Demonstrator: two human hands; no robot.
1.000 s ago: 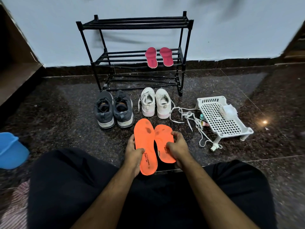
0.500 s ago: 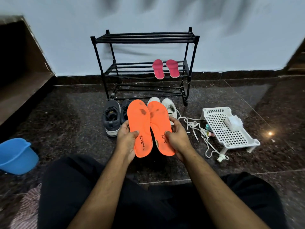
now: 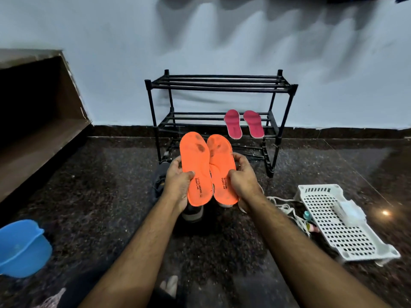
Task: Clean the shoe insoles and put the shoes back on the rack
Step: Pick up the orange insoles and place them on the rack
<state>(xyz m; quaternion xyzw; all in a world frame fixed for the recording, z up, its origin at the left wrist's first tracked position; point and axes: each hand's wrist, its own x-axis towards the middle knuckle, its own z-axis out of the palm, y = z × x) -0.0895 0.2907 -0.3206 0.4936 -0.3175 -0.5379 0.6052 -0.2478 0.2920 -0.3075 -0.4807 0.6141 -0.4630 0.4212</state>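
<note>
Two orange insoles with dark stains near the toes are held up side by side in front of me. My left hand grips the left orange insole at its heel half. My right hand grips the right orange insole the same way. Behind them stands a black shoe rack against the wall, with two pink insoles lying on its middle shelf. The grey shoes and white shoes on the floor are mostly hidden behind the insoles and my hands.
A white perforated plastic tray lies on the floor at right, with white laces and small items beside it. A blue plastic tub sits at lower left. A brown step runs along the left. The floor is dark granite.
Both hands have raised the orange insoles from near the floor up toward the rack, and they now cover the shoes. The camera has tilted upward.
</note>
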